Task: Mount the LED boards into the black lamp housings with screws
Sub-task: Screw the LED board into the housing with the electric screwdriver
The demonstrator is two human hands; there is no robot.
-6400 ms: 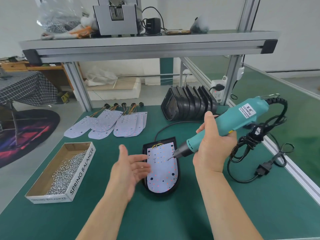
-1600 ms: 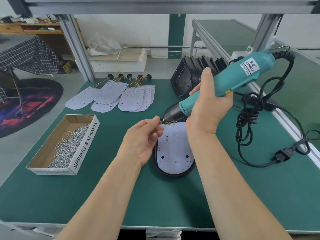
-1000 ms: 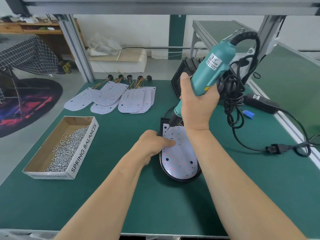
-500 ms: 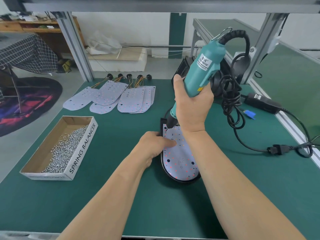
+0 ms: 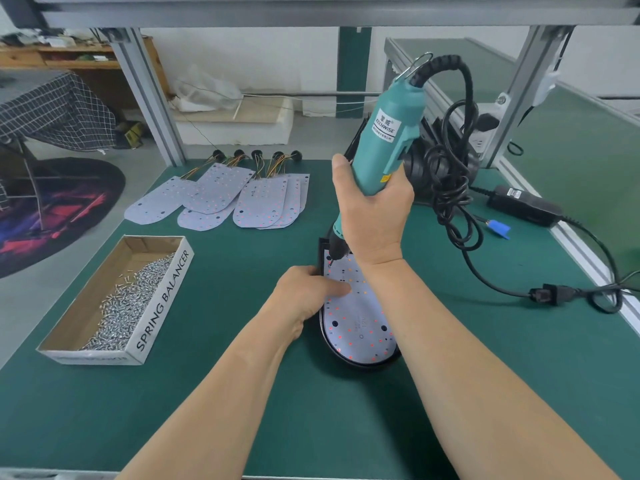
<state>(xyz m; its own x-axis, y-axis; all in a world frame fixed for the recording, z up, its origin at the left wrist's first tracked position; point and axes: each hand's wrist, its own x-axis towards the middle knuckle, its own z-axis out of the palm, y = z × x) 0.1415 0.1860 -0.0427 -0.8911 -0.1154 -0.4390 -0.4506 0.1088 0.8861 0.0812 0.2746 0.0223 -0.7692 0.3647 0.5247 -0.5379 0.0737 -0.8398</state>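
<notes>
Near the middle of the green desk, the right hand is wrapped around a teal electric screwdriver. The tool is held almost upright, its bit touching the far left corner of a white rounded LED board dotted with red. That board lies inside a black lamp housing resting flat on the desk. The left hand grips the housing's left rim, with one finger laid across the board.

Toward the desk's left edge stands an open cardboard box printed SPRING BALANCER, holding a heap of small silver screws. Along the far edge, left of centre, more white LED boards overlap in a loose fan, their coloured wires pointing away.

At the far edge behind the screwdriver, a row of black housings stands on edge. The screwdriver's black cable hangs in a tangle in front of them. A black power adapter lies near the right edge.
</notes>
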